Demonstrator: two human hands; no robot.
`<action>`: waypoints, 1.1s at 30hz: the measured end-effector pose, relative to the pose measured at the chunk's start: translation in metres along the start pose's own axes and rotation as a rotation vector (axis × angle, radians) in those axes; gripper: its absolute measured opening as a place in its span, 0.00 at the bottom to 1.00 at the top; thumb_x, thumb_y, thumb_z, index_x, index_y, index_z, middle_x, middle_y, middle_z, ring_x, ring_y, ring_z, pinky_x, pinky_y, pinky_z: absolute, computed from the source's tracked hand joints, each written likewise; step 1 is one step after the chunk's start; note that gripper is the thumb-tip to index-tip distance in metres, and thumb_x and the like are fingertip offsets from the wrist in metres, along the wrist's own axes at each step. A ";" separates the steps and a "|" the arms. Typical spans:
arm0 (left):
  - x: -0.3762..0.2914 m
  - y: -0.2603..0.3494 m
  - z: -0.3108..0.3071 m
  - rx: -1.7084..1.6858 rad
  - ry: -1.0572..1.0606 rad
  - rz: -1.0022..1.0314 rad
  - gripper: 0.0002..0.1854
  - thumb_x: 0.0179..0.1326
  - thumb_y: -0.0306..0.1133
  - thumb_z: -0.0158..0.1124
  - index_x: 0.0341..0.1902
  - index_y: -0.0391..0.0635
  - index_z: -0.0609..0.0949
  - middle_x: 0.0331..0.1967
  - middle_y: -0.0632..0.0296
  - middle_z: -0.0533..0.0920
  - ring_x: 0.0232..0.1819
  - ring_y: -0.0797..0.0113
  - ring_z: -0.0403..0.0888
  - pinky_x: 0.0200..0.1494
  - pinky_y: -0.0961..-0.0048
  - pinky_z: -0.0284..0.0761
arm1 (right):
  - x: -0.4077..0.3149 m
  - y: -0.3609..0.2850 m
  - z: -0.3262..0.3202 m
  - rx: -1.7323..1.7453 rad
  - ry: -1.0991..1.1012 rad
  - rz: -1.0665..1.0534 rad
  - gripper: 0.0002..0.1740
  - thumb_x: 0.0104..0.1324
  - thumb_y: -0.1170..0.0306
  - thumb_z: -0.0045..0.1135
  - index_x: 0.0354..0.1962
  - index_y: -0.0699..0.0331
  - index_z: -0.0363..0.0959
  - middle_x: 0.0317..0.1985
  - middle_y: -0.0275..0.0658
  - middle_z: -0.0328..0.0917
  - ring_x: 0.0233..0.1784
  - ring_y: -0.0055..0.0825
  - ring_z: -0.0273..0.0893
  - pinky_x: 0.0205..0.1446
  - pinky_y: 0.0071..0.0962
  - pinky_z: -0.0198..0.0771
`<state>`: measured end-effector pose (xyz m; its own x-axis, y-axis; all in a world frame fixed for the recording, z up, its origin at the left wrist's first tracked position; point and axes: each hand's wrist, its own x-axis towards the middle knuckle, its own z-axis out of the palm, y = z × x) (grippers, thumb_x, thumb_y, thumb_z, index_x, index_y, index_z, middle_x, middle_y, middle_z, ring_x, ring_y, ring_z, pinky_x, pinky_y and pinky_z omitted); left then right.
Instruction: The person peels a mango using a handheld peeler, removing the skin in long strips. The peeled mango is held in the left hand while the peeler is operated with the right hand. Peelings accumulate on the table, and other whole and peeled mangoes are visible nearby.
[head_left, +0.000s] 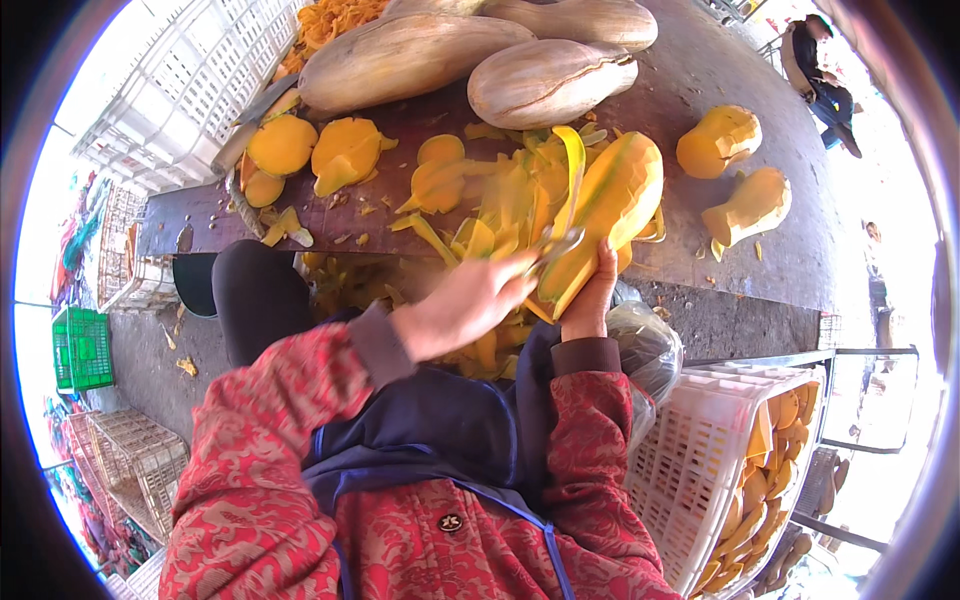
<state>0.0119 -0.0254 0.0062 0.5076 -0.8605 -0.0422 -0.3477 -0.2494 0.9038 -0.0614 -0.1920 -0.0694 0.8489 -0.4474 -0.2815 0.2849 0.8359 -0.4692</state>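
Note:
My left hand is closed around a metal peeler, its head against the side of a long orange squash. A curled strip of peel rises above the blade. Holding the squash from beneath and at its right is my right hand, thumb upright along the side. The squash is tilted over the table's near edge, largely pared, with greenish streaks left on the flesh. Heaped peelings lie behind it on the table. More peelings show below, between my knees. The peeler's handle is mostly hidden by my fingers.
Whole tan squashes lie on the dark table. Cut orange pieces sit left; two pared chunks sit right. A white crate at lower right holds pared squash. A plastic bag touches my right side. A person sits far right.

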 end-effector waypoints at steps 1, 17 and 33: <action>-0.022 0.000 -0.004 -0.012 -0.041 -0.053 0.20 0.62 0.28 0.53 0.57 0.35 0.69 0.17 0.52 0.65 0.20 0.77 0.63 0.24 0.76 0.65 | -0.001 0.001 0.000 -0.013 0.029 -0.005 0.27 0.59 0.53 0.52 0.50 0.62 0.65 0.48 0.41 0.73 0.48 0.35 0.73 0.52 0.36 0.70; 0.082 0.003 0.014 -0.022 0.231 0.186 0.14 0.61 0.35 0.52 0.44 0.37 0.76 0.20 0.44 0.75 0.21 0.53 0.76 0.26 0.63 0.68 | 0.001 -0.003 0.002 0.020 0.091 -0.034 0.27 0.60 0.56 0.51 0.53 0.61 0.63 0.50 0.40 0.71 0.52 0.35 0.70 0.56 0.35 0.66; 0.003 -0.005 -0.005 -0.082 0.041 -0.036 0.20 0.62 0.32 0.54 0.55 0.33 0.69 0.19 0.58 0.67 0.23 0.78 0.63 0.25 0.76 0.63 | 0.003 -0.003 0.004 -0.032 0.021 -0.061 0.26 0.59 0.57 0.53 0.51 0.61 0.63 0.46 0.38 0.71 0.47 0.34 0.71 0.51 0.35 0.68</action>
<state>0.0190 -0.0244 0.0033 0.5509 -0.8325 -0.0593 -0.2635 -0.2410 0.9341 -0.0582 -0.1943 -0.0654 0.8209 -0.5040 -0.2685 0.3213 0.7964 -0.5123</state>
